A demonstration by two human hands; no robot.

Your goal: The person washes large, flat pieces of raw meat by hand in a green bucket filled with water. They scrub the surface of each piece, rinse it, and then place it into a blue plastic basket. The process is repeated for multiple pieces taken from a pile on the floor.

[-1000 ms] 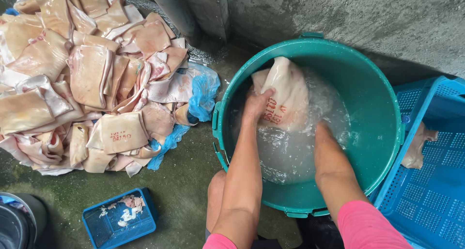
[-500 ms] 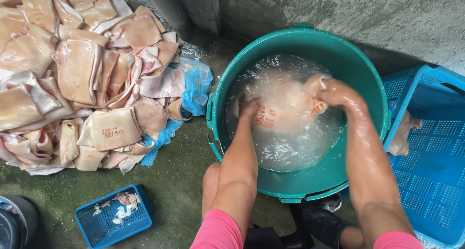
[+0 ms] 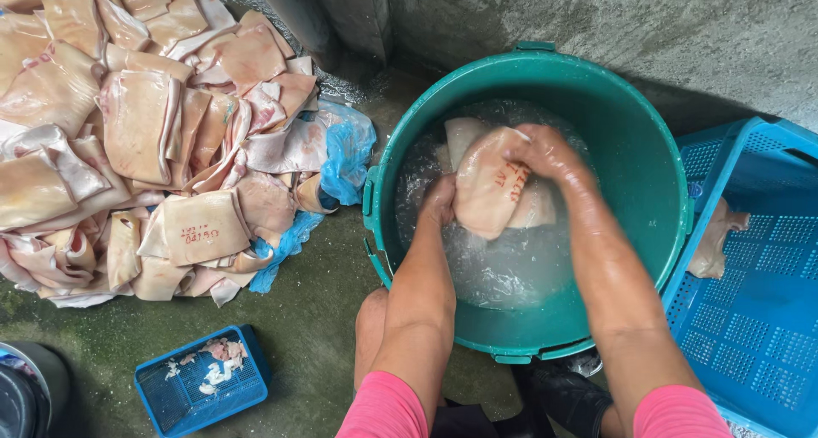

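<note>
Both hands work inside a green bucket of foamy water. Left hand grips the lower left edge of a pale slab of pork skin; right hand is closed over its upper right edge, holding it just above the water. Pile of similar skins lies on the floor, left of the bucket. Blue crate stands at right; small blue basket with scraps sits lower left.
</note>
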